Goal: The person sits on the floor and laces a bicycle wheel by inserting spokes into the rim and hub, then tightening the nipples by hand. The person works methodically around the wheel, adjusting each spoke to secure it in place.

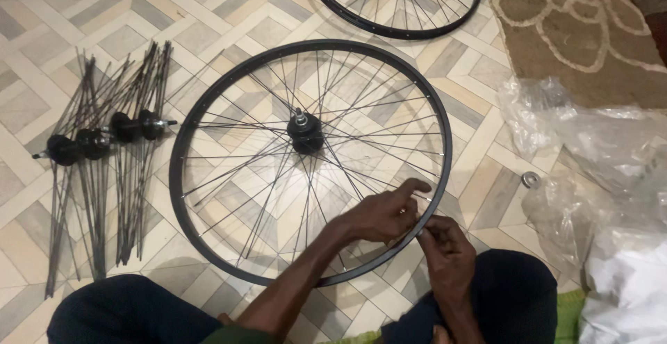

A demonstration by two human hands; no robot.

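A black bicycle wheel rim lies flat on the tiled floor, laced with thin spokes to a black hub at its middle. My left hand reaches over the rim's near right side, fingers pinched on a spoke close to the rim. My right hand is just outside the rim at the same spot, fingertips pressed together against the rim's edge on something too small to make out.
Several black hubs with loose spokes lie in a row at the left. A second wheel sits at the top. Clear plastic bags, a small metal ring and a brown patterned rug are at the right.
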